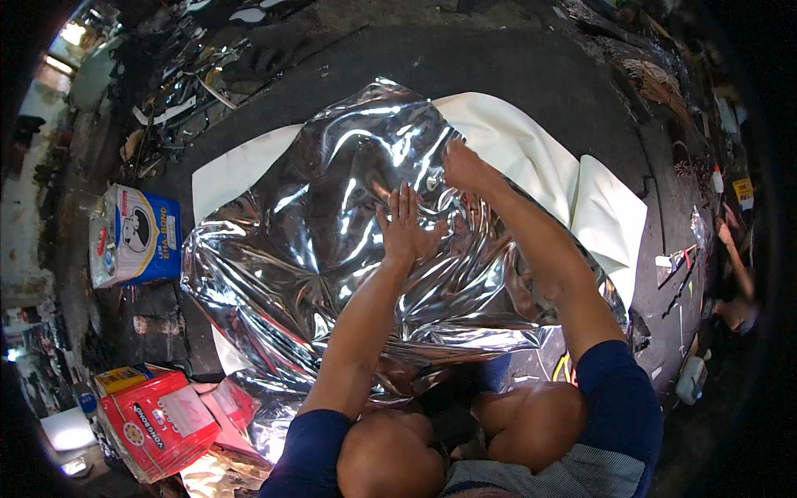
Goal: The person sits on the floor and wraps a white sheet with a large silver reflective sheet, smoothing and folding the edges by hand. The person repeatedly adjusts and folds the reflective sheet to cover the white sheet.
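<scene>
Dark, worn floor [531,75] fills the frame, cluttered along the upper left and right edges with scrap strips and offcuts too small to identify. The person crouches at the lower centre, knees visible.

A large silver foil sheet [332,249] lies across the centre of the frame, over a cream backing sheet [531,149] that shows at the upper left, upper right and right. The foil is mirror-bright, thin and heavily creased, with raised ridges and a loose edge bunched at the lower centre.

The left hand [405,226] lies flat on the foil at centre, palm down, fingers spread, grasping nothing. The right hand [465,166], just above and to the right of it, presses at the foil's upper edge where it meets the cream sheet; whether its fingers pinch that edge or merely bear on it cannot be told from this view.

Judgement: the step in hand appears to be flattening the foil onto the backing. The next move would call for even, outward pressure toward the creased left and lower areas, since thin foil holds creases readily.

A blue and white carton [137,234] sits at the left; a red carton [158,423] at the lower left.
</scene>
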Available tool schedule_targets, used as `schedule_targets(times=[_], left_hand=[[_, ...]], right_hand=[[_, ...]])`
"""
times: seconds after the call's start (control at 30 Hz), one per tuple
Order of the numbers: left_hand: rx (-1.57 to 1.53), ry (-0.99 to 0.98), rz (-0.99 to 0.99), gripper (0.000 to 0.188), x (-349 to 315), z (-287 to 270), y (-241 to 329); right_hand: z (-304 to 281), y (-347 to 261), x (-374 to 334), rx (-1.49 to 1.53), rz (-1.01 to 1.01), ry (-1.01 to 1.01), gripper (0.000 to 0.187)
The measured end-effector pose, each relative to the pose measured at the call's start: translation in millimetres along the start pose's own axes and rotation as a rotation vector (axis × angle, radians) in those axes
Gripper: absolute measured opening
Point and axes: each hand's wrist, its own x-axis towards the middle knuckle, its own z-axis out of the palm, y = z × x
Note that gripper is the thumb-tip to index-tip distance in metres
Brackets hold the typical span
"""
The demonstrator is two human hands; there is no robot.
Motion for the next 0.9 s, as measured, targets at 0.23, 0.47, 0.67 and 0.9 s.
schedule_targets(times=[0.23, 0.47, 0.67, 0.9], left_hand=[[-0.022, 0.032, 0.017, 0.103, 4, 6, -1], [-0.046, 0.065, 0.014, 0.098, 0, 3, -5], [-0.217, 0.227, 0.145, 0.074, 24, -16, -10], [-0.177, 0.327, 0.182, 0.074, 71, -14, -20]], right_hand=[[-41, 54, 49, 0.161, 0.250, 0.331, 0.032], [-163, 53, 71, -0.404, 0.364, 0.997, 0.034], [-53, 51, 59, 0.319, -0.008, 0.478, 0.024], [42, 15, 17, 0.326, 0.079, 0.284, 0.020]])
